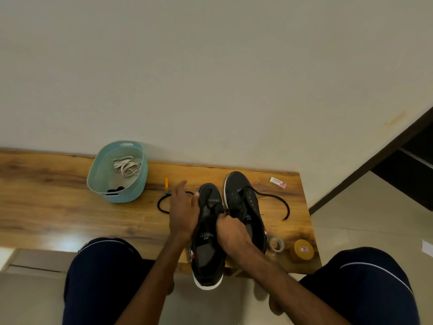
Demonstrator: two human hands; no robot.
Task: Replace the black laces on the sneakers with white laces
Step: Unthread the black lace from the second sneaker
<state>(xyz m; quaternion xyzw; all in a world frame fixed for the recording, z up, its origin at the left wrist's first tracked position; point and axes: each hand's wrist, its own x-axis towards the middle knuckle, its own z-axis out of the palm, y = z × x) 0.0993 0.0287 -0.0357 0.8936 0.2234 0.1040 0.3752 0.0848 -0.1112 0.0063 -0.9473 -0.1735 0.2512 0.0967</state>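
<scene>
Two black sneakers stand side by side on the wooden table (58,202). The left sneaker (207,242) hangs over the front edge; the right sneaker (243,202) lies further back. My left hand (182,212) holds the left sneaker's side, index finger stretched out. My right hand (230,227) pinches the black lace at the left sneaker's eyelets. One loose black lace end (161,204) curves left of the shoes, another black lace (281,202) loops to the right. White laces (126,166) lie in a teal basket (103,184).
A yellow pen (166,184) lies beside the basket. An eraser pack (277,182) sits at the back right. A tape roll (276,244) and a yellow round tin (304,250) stand at the front right corner. My knees flank the table.
</scene>
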